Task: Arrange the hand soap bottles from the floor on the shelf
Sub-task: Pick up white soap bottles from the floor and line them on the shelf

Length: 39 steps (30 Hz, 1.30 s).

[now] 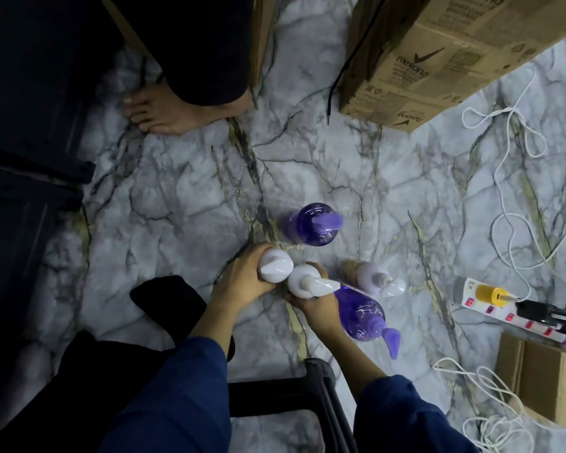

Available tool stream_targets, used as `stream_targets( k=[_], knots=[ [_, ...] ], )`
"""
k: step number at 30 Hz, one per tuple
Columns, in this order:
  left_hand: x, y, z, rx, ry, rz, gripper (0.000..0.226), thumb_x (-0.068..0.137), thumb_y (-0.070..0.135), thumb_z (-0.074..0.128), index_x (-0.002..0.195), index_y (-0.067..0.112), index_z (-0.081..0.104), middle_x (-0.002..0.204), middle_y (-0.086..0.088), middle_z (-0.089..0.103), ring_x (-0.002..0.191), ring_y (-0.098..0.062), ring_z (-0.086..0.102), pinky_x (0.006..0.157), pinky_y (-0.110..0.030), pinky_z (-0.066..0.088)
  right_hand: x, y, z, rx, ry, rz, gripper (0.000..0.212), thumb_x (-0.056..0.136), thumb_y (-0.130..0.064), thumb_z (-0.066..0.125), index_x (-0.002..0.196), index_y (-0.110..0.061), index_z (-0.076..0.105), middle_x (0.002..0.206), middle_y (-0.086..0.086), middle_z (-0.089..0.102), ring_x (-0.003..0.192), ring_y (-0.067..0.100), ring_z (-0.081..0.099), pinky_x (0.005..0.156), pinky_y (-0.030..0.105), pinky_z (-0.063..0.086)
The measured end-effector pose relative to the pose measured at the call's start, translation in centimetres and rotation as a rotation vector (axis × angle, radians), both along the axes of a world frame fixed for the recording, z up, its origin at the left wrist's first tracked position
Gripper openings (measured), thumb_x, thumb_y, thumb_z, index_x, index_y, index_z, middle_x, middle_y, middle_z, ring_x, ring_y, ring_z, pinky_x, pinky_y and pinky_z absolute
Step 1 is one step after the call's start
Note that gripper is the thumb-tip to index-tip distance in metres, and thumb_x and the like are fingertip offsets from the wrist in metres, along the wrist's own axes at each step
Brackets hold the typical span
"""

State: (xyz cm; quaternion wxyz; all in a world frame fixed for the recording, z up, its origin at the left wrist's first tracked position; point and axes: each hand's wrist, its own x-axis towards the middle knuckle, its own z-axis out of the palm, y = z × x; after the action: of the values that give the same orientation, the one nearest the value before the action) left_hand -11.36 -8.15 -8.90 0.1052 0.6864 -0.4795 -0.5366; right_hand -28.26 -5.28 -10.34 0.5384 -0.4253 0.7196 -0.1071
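Several pump soap bottles stand on the marble floor. My left hand (242,279) grips a white bottle (276,267) seen from above. My right hand (317,305) grips a second white bottle (304,282) whose pump nozzle points right. A purple bottle (312,223) stands just beyond them. Another purple bottle (365,313) stands right of my right hand, and a white bottle with a brownish label (371,276) is behind it. The shelf is a dark shape at the left (30,125).
A bare foot of another person (164,114) stands at the upper left. Rexona cardboard boxes (438,60) fill the upper right. A white power strip (510,310), loose white cables (504,178) and a small box (543,380) lie at the right. A dark frame (321,397) is below.
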Motion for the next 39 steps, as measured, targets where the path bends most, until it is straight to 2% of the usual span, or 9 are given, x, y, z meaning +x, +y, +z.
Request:
stream_targets(
  k=[3, 8, 11, 17, 20, 26, 32, 36, 39],
  knots=[
    [0.8, -0.9, 0.9, 0.067, 0.052, -0.043, 0.071, 0.068, 0.013, 0.081, 0.13, 0.026, 0.051, 0.125, 0.001, 0.06, 0.115, -0.021, 0.055, 0.089, -0.028, 0.045, -0.3, -0.3, 1.8, -0.041, -0.042, -0.038, 0.053, 0.057, -0.034, 0.077, 0.106, -0.033, 0.057, 0.097, -0.012, 0.065, 0.093, 0.011, 0.063, 0.081, 0.038, 0.052],
    [2.3, -3.3, 4.9, 0.142, 0.165, -0.031, 0.086, 0.051, 0.034, 0.084, 0.13, 0.038, 0.049, 0.119, 0.01, 0.063, 0.112, -0.014, 0.058, 0.094, -0.033, 0.05, -0.7, -0.9, 4.7, -0.059, -0.203, -0.124, 0.058, 0.059, -0.027, 0.083, 0.111, -0.029, 0.059, 0.109, -0.006, 0.067, 0.104, 0.013, 0.062, 0.092, 0.039, 0.05],
    [2.4, -3.8, 8.3, 0.132, 0.257, 0.076, 0.071, 0.062, 0.02, 0.088, 0.121, 0.036, 0.052, 0.104, 0.014, 0.062, 0.093, 0.001, 0.059, 0.071, -0.01, 0.047, -0.1, -1.2, 7.4, -0.082, -0.355, -0.214, 0.057, 0.07, -0.013, 0.081, 0.121, -0.02, 0.058, 0.116, 0.0, 0.066, 0.107, 0.013, 0.062, 0.09, 0.03, 0.05],
    [1.6, -2.7, 14.9, -0.019, 0.427, 0.388, 0.042, 0.078, 0.008, 0.074, 0.116, 0.018, 0.059, 0.088, 0.01, 0.067, 0.065, 0.008, 0.065, 0.055, -0.008, 0.047, 2.6, -2.4, 13.2, -0.25, -0.617, -0.347, 0.043, 0.083, -0.011, 0.068, 0.124, -0.013, 0.054, 0.112, 0.005, 0.068, 0.102, 0.02, 0.066, 0.083, 0.033, 0.056],
    [1.4, -1.8, 17.9, -0.112, 0.484, 0.48, 0.04, 0.081, 0.012, 0.072, 0.116, 0.025, 0.058, 0.096, 0.003, 0.07, 0.071, 0.0, 0.069, 0.056, -0.014, 0.05, 3.5, -3.6, 16.1, -0.371, -0.624, -0.313, 0.045, 0.09, -0.013, 0.062, 0.132, -0.015, 0.047, 0.116, 0.004, 0.065, 0.104, 0.016, 0.065, 0.082, 0.029, 0.055],
    [2.3, 0.3, 24.5, -0.373, 0.499, 0.535, 0.056, 0.086, 0.016, 0.066, 0.128, 0.046, 0.046, 0.102, 0.015, 0.069, 0.09, -0.002, 0.068, 0.069, -0.019, 0.054, 6.0, -4.1, 22.5, -0.528, -0.694, -0.227, 0.066, 0.085, -0.029, 0.064, 0.143, -0.029, 0.033, 0.136, -0.004, 0.051, 0.118, 0.012, 0.056, 0.098, 0.039, 0.049],
    [4.6, 2.8, 32.2, -0.619, 0.476, 0.58, 0.066, 0.088, 0.015, 0.064, 0.139, 0.044, 0.032, 0.119, 0.01, 0.063, 0.1, -0.008, 0.066, 0.075, -0.022, 0.055, 9.8, -3.2, 28.9, -0.637, -0.791, -0.115, 0.075, 0.077, -0.046, 0.067, 0.143, -0.039, 0.033, 0.14, -0.007, 0.048, 0.122, 0.012, 0.054, 0.099, 0.044, 0.048],
    [6.8, 5.4, 37.0, -0.768, 0.443, 0.634, 0.069, 0.088, 0.014, 0.064, 0.142, 0.042, 0.029, 0.124, 0.009, 0.061, 0.101, -0.006, 0.066, 0.074, -0.02, 0.054, 12.5, -2.3, 33.6, -0.699, -0.884, -0.026, 0.065, 0.09, -0.03, 0.062, 0.146, -0.035, 0.029, 0.141, -0.013, 0.043, 0.119, 0.001, 0.052, 0.099, 0.032, 0.047],
    [8.9, 7.5, 40.4, -0.879, 0.381, 0.702, 0.07, 0.088, 0.014, 0.065, 0.143, 0.041, 0.029, 0.127, 0.005, 0.06, 0.103, -0.007, 0.065, 0.076, -0.021, 0.055, 14.8, -1.4, 36.9, -0.763, -0.892, 0.033, 0.064, 0.089, -0.034, 0.061, 0.144, -0.039, 0.028, 0.148, -0.013, 0.036, 0.13, 0.006, 0.042, 0.108, 0.039, 0.039]
  ],
)
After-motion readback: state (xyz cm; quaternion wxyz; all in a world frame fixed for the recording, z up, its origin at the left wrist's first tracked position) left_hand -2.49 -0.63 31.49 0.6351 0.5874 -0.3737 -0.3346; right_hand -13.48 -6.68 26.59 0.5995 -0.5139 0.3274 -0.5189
